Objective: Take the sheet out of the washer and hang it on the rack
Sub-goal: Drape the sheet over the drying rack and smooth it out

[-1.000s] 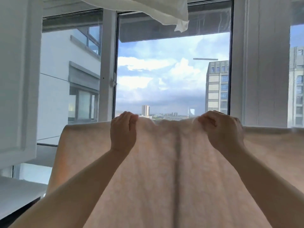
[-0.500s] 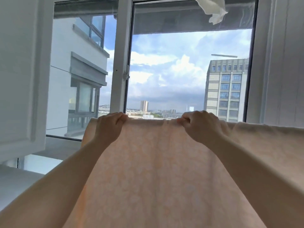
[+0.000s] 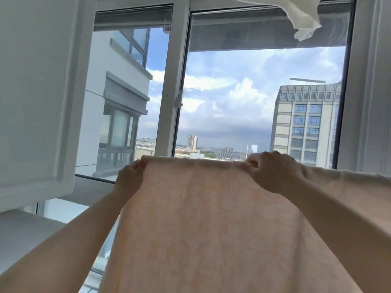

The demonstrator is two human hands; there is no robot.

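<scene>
A pale peach sheet is stretched out in front of me before the window, its top edge level and taut. My left hand grips the upper left corner, partly hidden behind the cloth. My right hand pinches the top edge further right, fingers curled over it. More of the sheet runs off to the right past my right forearm. The lower part of the sheet drops out of view. The rack and the washer are not in view.
A white cloth hangs from above at the top right. A white cabinet door stands open on the left above a white counter. The window frame lies straight ahead, a curtain at right.
My hands have spread further apart along the top edge, pulling the fold in the middle flat. The sheet's left part has drawn in to my left hand. My view has tilted upward slightly.
</scene>
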